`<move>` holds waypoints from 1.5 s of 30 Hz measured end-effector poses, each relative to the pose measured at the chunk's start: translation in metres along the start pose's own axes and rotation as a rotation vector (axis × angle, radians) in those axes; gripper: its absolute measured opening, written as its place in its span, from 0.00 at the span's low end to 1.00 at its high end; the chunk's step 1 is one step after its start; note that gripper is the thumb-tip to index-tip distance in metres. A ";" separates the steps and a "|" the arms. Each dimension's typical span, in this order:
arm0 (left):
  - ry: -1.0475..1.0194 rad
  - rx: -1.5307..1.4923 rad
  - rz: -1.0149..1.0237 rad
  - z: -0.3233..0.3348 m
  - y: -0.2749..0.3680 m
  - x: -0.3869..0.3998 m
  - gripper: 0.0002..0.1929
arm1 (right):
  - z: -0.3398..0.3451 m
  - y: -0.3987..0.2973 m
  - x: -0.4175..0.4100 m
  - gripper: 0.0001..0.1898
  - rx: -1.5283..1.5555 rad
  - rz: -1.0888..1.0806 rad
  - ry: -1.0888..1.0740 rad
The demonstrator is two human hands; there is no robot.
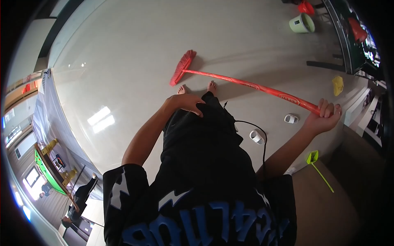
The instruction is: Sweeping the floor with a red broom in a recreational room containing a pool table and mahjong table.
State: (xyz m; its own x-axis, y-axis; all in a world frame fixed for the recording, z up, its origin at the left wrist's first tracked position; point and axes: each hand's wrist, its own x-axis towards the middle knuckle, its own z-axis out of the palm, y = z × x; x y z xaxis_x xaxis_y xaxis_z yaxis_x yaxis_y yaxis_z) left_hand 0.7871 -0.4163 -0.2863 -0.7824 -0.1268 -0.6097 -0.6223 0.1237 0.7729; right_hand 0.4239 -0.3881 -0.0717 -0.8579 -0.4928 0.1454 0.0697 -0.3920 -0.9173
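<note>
A red push broom reaches from the floor ahead of my feet to my right side. Its bristled head (182, 67) rests on the pale glossy floor (129, 55), and its long handle (246, 83) bears printed writing. My right hand (326, 117) is wrapped around the far end of that handle, away from my body. Bent across my front, my left arm brings my left hand (187, 103) onto my dark trousers (197, 129) at the thigh. That hand holds nothing, with the thumb apart from the fingers. Bare toes show just below the broom head.
Two white slippers (257, 137) and a lime-green dustpan (312, 157) lie on my right. Further off are a crumpled yellow bag (337, 86), a pale green bin (298, 24) and a dark table (344, 43). People stand by a pool table (50, 172) at left.
</note>
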 end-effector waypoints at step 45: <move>-0.266 0.056 -0.443 -0.010 0.021 0.069 0.46 | -0.039 0.013 0.006 0.05 -0.002 0.020 0.093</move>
State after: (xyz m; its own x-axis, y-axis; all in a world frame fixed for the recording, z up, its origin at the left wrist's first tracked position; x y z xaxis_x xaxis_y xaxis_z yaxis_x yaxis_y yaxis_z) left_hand 0.7200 -0.4318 -0.3104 -0.4180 0.0745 -0.9054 -0.8897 0.1682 0.4245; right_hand 0.3998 -0.3655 -0.0972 -0.9001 -0.4259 0.0916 0.0865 -0.3808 -0.9206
